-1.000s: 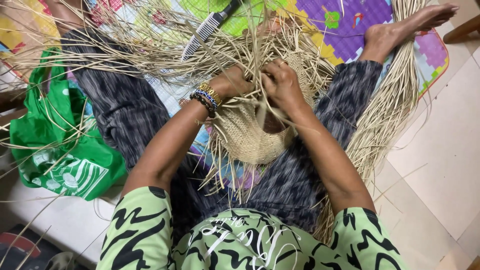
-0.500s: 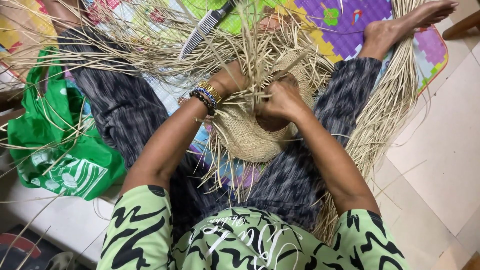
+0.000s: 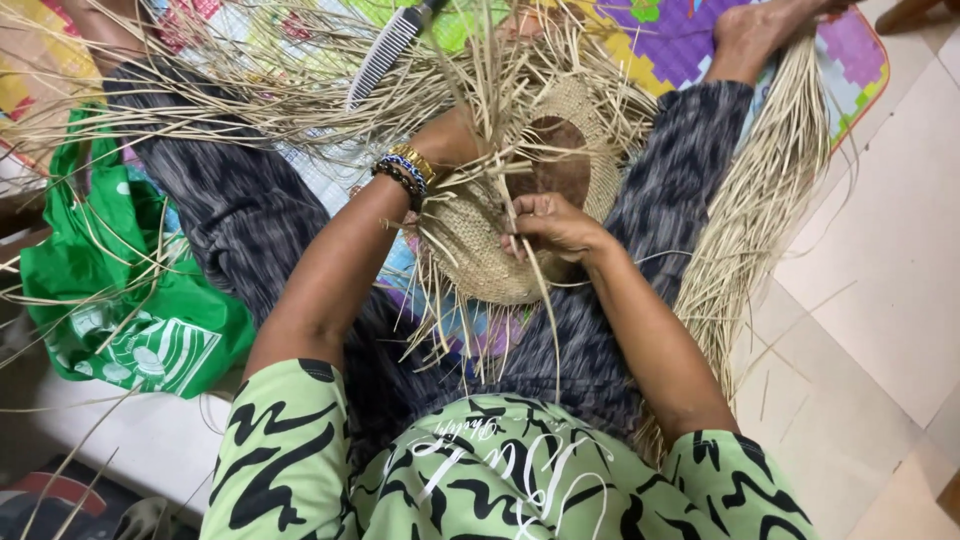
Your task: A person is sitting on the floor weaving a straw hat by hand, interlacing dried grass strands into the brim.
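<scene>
Only the head view here, looking straight down at someone sitting on the floor with a half-woven straw basket [image 3: 500, 250] in their lap, so I'll place everything off that. The left hand [image 3: 450, 135] is at the basket's far-left rim, buried in loose strands; can't tell if the fingers are closed on anything. The right hand [image 3: 555, 225] sits on the near side of the basket, fingers pressed together pinching a straw strand [image 3: 535, 290] that trails down toward the body. A dark round form [image 3: 555, 160] shows inside the basket's opening. Beaded bracelets [image 3: 400, 172] sit on the left wrist. Left of the basket lies a green plastic bag [image 3: 130, 310]; right of it, a bundle of straw [image 3: 750, 210] along the leg. A comb [image 3: 385, 52] lies beyond the basket, upper left, on a colourful mat [image 3: 700, 40].
</scene>
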